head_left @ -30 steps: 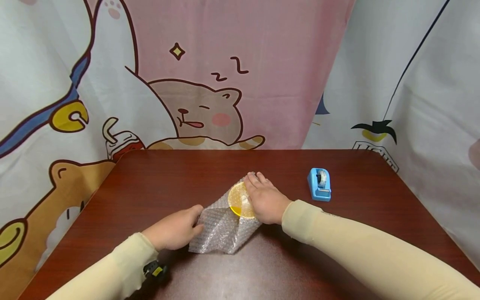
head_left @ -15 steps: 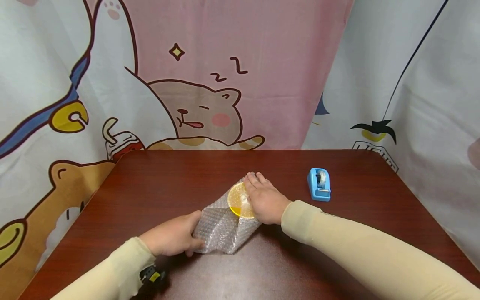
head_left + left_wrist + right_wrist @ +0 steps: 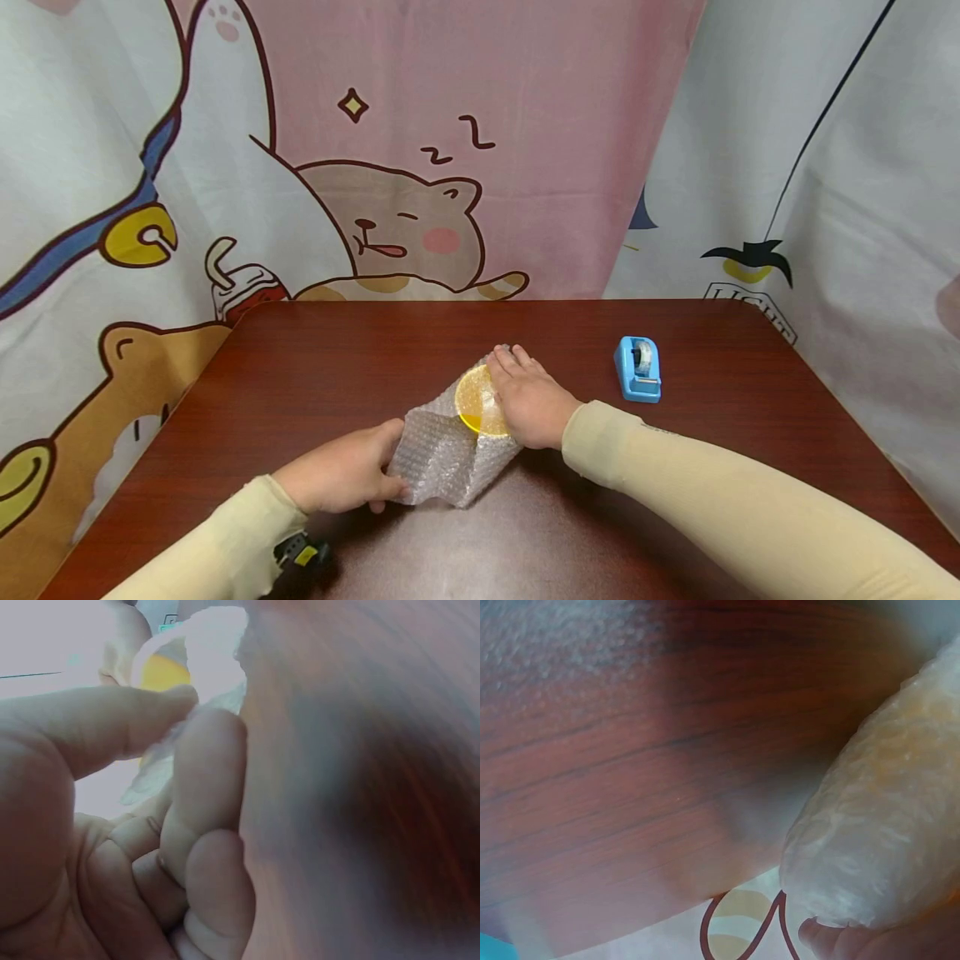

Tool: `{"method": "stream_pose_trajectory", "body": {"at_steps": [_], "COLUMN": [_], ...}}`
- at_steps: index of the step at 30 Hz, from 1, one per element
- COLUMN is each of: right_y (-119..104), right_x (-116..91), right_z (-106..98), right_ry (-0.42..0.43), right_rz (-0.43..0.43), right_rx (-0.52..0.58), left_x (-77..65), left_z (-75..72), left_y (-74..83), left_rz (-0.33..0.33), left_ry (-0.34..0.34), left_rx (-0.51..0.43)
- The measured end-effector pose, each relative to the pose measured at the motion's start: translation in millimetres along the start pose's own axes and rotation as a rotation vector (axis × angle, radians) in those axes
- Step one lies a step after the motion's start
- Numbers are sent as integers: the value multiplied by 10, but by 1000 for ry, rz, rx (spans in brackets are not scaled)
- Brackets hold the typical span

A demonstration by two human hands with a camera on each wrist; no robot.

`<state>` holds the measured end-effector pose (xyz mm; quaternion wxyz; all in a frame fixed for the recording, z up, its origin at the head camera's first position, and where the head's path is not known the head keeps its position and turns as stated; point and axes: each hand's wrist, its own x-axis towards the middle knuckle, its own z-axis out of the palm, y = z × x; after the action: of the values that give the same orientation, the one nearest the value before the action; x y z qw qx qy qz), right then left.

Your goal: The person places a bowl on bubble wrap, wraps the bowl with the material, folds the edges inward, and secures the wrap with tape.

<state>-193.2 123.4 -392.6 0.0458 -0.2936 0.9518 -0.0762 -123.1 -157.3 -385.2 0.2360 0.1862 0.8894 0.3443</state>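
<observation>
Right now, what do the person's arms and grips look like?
The left sleeve and right sleeve are long, pale cream and plain, ending in close-fitting cuffs. A thin dark marking near the right wrist is too small to read. A small black device with a yellow patch shows below the left wrist. The left grip and right grip wear no gloves.

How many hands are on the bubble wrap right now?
2: the left hand pinches the left edge of the bubble wrap; the right hand rests on its right side. No others show.
</observation>
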Motion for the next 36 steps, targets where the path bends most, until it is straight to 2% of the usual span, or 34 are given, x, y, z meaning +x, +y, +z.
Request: {"method": "stream_pose_trajectory", "body": {"at_steps": [20, 26, 36], "right_y": [4, 5, 10], "right_x": [7, 5, 6], "right_z": [7, 6, 15], "right_ry": [-2, 4, 14], "right_rz": [-3, -9, -14], "right_rx": [-8, -15, -14], "left_x": [-20, -7, 12], "left_z": [-60, -72, -100], "left_y": [175, 249, 313], "left_rz": [34, 38, 135], "left_ry": [66, 86, 157], "left_rx": [8, -22, -26]}}
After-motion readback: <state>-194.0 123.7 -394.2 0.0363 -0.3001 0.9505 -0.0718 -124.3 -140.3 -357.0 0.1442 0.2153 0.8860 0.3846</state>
